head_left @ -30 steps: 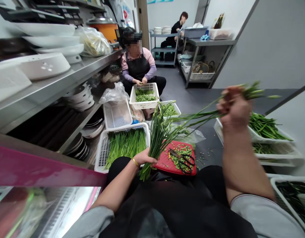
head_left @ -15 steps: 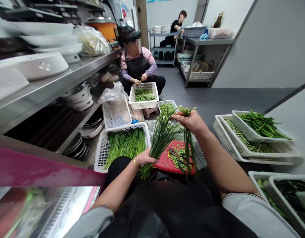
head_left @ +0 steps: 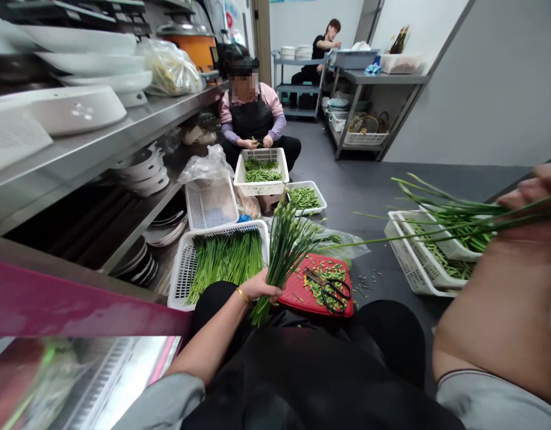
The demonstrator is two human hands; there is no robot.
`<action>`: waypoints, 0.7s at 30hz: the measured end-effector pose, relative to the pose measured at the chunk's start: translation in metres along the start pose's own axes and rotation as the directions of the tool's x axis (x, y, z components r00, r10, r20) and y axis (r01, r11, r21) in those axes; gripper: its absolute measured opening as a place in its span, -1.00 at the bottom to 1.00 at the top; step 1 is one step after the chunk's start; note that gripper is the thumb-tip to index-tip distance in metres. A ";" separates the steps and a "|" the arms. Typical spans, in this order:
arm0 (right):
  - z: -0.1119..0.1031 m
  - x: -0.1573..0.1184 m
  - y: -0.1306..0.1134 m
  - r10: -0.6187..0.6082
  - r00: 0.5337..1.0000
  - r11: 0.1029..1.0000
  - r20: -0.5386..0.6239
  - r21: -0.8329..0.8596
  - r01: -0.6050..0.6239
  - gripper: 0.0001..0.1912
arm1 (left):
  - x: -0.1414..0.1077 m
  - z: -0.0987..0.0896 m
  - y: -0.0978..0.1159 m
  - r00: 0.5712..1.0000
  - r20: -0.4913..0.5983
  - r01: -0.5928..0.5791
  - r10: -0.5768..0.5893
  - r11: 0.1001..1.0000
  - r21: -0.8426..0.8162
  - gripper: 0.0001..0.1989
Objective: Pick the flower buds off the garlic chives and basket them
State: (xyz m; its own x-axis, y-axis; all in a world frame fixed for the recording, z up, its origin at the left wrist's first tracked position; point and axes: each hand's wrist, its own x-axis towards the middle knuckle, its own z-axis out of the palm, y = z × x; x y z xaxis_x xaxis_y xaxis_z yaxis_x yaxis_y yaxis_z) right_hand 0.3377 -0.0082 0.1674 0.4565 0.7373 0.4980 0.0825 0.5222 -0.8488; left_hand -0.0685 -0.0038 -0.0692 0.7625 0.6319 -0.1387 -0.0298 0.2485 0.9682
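Note:
My left hand [head_left: 261,285] is wrapped round the lower stalks of a bunch of flowering chives [head_left: 288,242], buds upward, beside the red cutting board [head_left: 297,292]. Far to the right, my right hand [head_left: 538,194] is raised and blurred, closed on a few long chive stalks [head_left: 441,209] that trail leftward across the view. On the board lie black-handled scissors [head_left: 331,289] among small green clippings [head_left: 318,292]. A white basket [head_left: 181,263] of cut chive stalks [head_left: 228,257] stands left of my left hand.
White baskets of green beans [head_left: 407,254] are stacked at right, partly behind my right arm. A plastic bag [head_left: 349,251] lies past the board. A co-worker [head_left: 253,113] squats ahead behind a basket of greens [head_left: 262,191]; another person [head_left: 320,57] sits farther back. Steel shelving [head_left: 168,110] lines the left.
My right hand has swung from above the board out to the far right with chive stalks in it. My left hand has stayed put round its bunch.

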 end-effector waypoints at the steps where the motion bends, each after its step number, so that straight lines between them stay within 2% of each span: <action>1: 0.010 -0.007 0.007 0.070 0.997 0.994 0.023 0.087 -0.072 -0.45 | 0.000 0.001 0.001 1.000 0.007 -0.001 0.001 1.000 0.001 -0.66; 3: 0.046 -0.026 0.026 0.197 0.961 0.961 0.192 0.157 -0.229 -0.57 | 0.000 0.005 0.005 1.000 0.020 -0.002 0.002 1.000 0.003 -0.67; 4: 0.067 -0.036 0.038 0.260 0.926 0.943 0.274 0.135 -0.305 -0.58 | 0.000 0.008 0.007 1.000 0.031 0.002 -0.002 1.000 0.007 -0.67; 5: 0.089 -0.047 0.048 0.299 0.893 0.928 0.336 0.116 -0.354 -0.52 | 0.001 0.010 0.009 0.999 0.044 0.006 -0.007 1.000 0.013 -0.68; 7: 0.126 -0.065 0.065 0.391 0.782 0.874 0.485 0.070 -0.480 -0.42 | 0.001 0.015 0.013 0.998 0.066 0.020 -0.022 0.999 0.031 -0.68; 8: 0.140 -0.072 0.070 0.404 0.755 0.855 0.517 0.080 -0.512 -0.42 | 0.001 0.017 0.014 0.997 0.071 0.029 -0.031 0.999 0.040 -0.68; 9: 0.151 -0.078 0.073 0.404 0.744 0.841 0.532 0.105 -0.531 -0.44 | 0.001 0.019 0.015 0.996 0.073 0.038 -0.041 0.998 0.047 -0.68; 11: 0.162 -0.086 0.074 0.370 0.775 0.837 0.512 0.178 -0.517 -0.49 | 0.000 0.020 0.016 0.996 0.075 0.049 -0.054 0.997 0.056 -0.67; 15: 0.162 -0.083 0.069 0.295 0.841 0.885 0.453 0.202 -0.419 -0.57 | 0.000 0.017 0.017 0.994 0.095 0.045 -0.051 0.997 0.066 -0.66; 17: 0.149 -0.069 0.061 0.218 0.911 0.928 0.350 0.215 -0.304 -0.61 | 0.000 0.016 0.018 0.993 0.110 0.037 -0.044 0.997 0.060 -0.64; 19: 0.120 -0.045 0.044 0.098 0.976 0.964 0.195 0.224 -0.142 -0.63 | 0.000 0.014 0.018 0.993 0.115 0.034 -0.039 0.998 0.044 -0.63; 21: 0.072 -0.016 0.014 -0.026 0.998 0.987 0.052 0.158 0.018 -0.64 | -0.001 0.012 0.016 0.993 0.108 0.043 -0.046 0.999 0.033 -0.62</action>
State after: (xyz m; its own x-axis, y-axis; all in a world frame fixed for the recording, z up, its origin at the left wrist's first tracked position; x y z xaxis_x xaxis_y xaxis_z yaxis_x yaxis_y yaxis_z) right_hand 0.2675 0.0185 0.1606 0.4079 0.7443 0.5287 -0.0503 0.5966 -0.8010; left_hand -0.0618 -0.0091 -0.0513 0.8282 0.5371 -0.1602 0.0243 0.2512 0.9676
